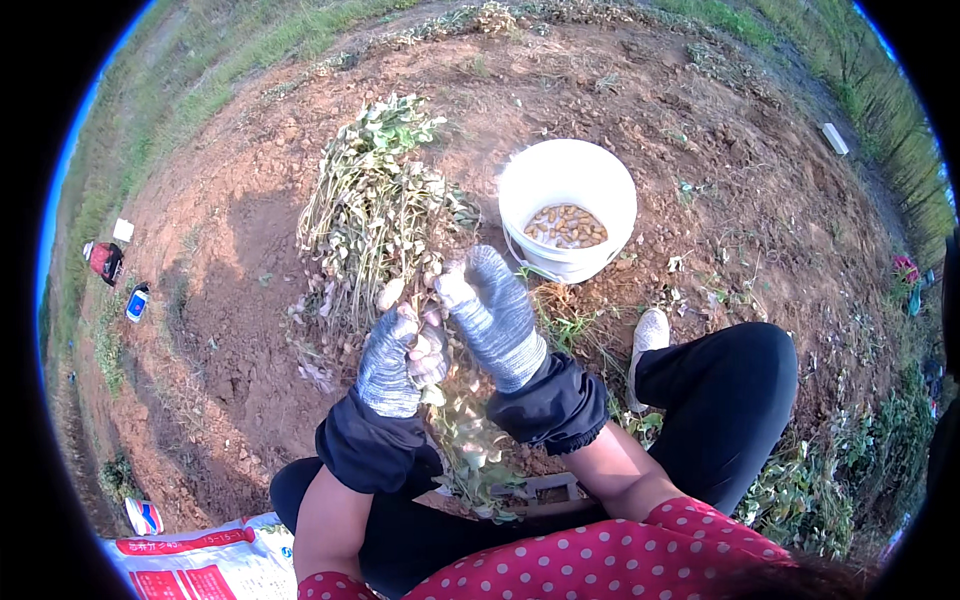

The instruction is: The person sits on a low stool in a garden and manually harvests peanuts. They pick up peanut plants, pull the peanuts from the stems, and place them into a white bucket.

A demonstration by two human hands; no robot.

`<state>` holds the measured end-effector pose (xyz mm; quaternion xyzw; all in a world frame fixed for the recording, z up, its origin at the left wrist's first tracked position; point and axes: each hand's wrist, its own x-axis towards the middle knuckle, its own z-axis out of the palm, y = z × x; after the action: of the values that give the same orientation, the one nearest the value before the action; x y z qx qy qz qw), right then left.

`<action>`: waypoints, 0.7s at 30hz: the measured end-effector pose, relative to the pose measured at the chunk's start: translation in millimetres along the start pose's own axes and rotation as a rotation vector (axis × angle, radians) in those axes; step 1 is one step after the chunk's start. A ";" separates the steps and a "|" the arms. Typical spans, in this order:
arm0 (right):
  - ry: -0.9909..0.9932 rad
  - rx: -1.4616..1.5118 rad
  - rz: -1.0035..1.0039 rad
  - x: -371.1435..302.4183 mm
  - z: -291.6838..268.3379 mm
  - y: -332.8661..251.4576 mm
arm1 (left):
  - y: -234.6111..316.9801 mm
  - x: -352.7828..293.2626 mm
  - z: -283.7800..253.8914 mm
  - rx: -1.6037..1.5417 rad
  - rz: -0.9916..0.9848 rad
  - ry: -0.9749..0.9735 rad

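Observation:
My left hand [388, 368], in a grey knitted glove, is closed round a peanut plant [465, 435]. Its leafy end hangs toward my lap, while pale peanut pods [428, 355] cluster at the root end by my fingers. My right hand [497, 325], gloved alike, is raised beside that root end with its fingers bent together; what they pinch is hidden. Just beyond my hands lies a heap of pulled peanut plants [375, 200], partly wilted. To its right stands a white bucket [570, 165] with loose peanuts [566, 227] on its bottom.
Reddish bare soil [720, 230] surrounds me. My shoe [651, 332] is planted right of the bucket. A printed sack [215, 565] lies at the lower left. Farther left are a red and black item [104, 261] and a blue and white one [138, 302]. Leafy plants [800, 500] lie at the lower right.

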<state>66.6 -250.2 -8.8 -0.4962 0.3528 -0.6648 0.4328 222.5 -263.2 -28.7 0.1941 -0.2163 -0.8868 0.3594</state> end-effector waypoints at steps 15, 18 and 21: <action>-0.057 0.866 0.432 0.7 -15.3 7.9 | -3.6 -0.6 6.7 0.002 0.043 -0.028; -0.235 0.416 0.399 2.1 -24.7 6.2 | -7.0 -1.3 -6.3 -0.069 -0.042 -0.096; -0.092 0.548 0.326 -4.5 -13.2 2.6 | -14.3 -0.2 6.9 -0.021 0.003 0.019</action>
<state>55.1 -246.6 -16.1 -0.3278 0.2155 -0.6337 0.6667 211.3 -252.2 -30.4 0.1982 -0.2038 -0.8866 0.3649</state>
